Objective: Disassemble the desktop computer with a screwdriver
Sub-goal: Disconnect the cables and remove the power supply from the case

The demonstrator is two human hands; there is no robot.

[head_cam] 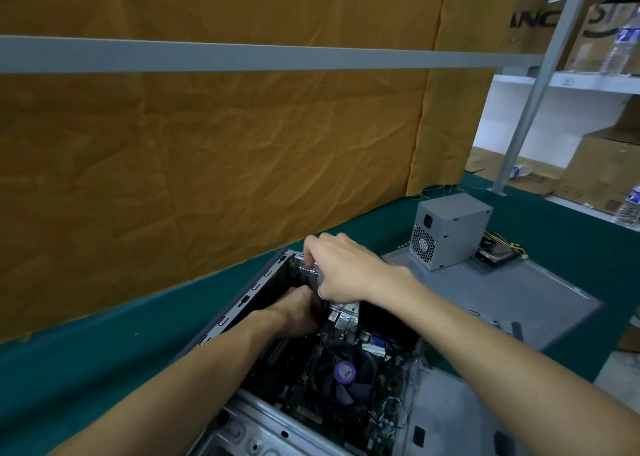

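Fingers (313, 244) of the right hand (343, 268) are curling down over a metal part (309, 272) at the far end of the open computer case (242, 303), pinching its upper edge, though motion blur is hiding exactly how they are meeting it. Just below, the left hand (298, 312) is reaching inside the case with its fingers tucked under the right hand, so whether they are gripping anything cannot be told.

Behind everything, a large mustard-coloured cloth (207, 144) is hanging across the back, with a grey rail (242, 53) crossing in front of it. A green table covering (86, 358) is lying under the work, and the computer case is lying on it on its side with its interior facing up. A flat grey side panel (519, 299) is lying on the table just right of the case. A grey power supply (450, 230) is standing on the far part of that panel, well apart from the hands, with its cables (509, 244) trailing out behind it to the right. Inside the case, a dark cooling fan (341, 376) with a purple centre label is sitting on the motherboard (294, 386), nearer than both hands. At the far right, white shelving (588, 83) is holding cardboard boxes (602, 164) and plastic water bottles (621, 47).
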